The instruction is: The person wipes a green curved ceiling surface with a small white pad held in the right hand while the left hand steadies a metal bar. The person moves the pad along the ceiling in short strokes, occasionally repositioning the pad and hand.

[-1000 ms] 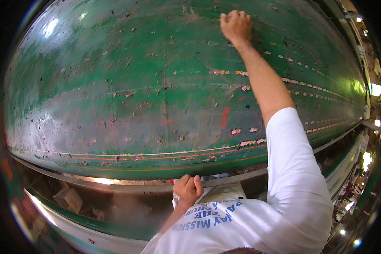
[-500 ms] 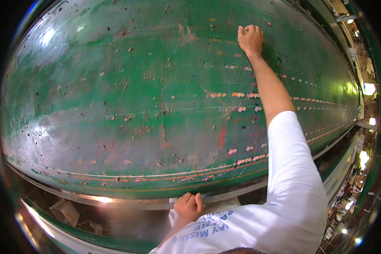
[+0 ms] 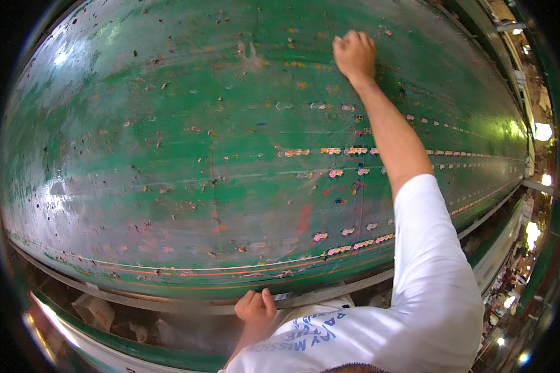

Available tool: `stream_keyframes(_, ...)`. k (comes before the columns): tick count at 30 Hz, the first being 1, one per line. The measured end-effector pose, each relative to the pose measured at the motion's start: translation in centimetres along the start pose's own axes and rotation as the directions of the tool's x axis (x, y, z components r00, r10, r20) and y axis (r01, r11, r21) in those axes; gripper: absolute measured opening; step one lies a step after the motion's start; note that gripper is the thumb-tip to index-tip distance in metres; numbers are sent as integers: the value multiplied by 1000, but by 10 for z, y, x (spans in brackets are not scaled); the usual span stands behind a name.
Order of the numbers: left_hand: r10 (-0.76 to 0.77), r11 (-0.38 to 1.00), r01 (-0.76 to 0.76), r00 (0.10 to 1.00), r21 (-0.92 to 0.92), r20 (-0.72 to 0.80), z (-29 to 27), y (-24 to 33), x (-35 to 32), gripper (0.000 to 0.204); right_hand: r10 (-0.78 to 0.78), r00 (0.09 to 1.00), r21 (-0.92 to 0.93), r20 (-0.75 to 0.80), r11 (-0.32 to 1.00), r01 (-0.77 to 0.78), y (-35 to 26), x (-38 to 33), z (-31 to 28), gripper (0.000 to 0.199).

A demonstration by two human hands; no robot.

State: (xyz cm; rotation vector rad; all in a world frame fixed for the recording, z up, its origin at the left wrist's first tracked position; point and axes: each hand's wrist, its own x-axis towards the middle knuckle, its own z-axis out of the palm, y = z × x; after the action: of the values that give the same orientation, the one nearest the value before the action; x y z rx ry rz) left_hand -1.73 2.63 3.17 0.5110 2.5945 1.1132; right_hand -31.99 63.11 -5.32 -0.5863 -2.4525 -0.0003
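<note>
A wide green belt-like surface [image 3: 168, 143], wet-looking and streaked with grey, fills most of the view. My right arm reaches far across it. At the far end my right hand [image 3: 356, 56] is on or just over the surface, its fingers curled in; whatever they may hold is hidden. My left hand [image 3: 256, 307] is closed with the thumb up, by the near rail and close to my shirt. The inside of that fist cannot be seen. Rows of small pink, white and orange printed marks [image 3: 295, 152] run across the surface, left of and below my right arm.
A metal rail [image 3: 330, 291] borders the surface on my side. Below it, at the lower left, a pale box [image 3: 94, 311] stands on a lower ledge. Dark specks and smears dot the green. Bright lamps [image 3: 542, 132] and clutter lie beyond the right edge.
The green surface with its marks and specks has shifted left and a little nearer. My right hand has moved slightly left, and my left hand has also slid left along the rail.
</note>
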Motion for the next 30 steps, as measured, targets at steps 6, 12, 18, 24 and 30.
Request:
stream_keyframes(6, -16, 995, 24, 996, 101, -82, 9, -7, -5, 44, -262, 965, 278, 18, 928, 247, -151, -10, 12, 29)
stream_keyframes(12, 14, 989, 14, 981, 145, -193, 15, -6, -15, 43, -337, 939, 425, 62, 861, 281, -89, -43, -30, 27)
stream_keyframes(18, 31, 989, 17, 947, 147, -321, 23, -8, -19, 48, -282, 952, 331, 118, 915, 230, -128, 57, 51, 35)
stream_keyframes(24, -28, 984, 81, 952, 161, -304, 15, -13, -18, 40, -624, 781, 639, 17, 608, 472, -303, 12, 49, 42)
stream_keyframes(30, -15, 991, 62, 932, 119, -363, 24, -17, -21, 51, -677, 727, 713, -114, 454, 535, -182, 9, 37, 36)
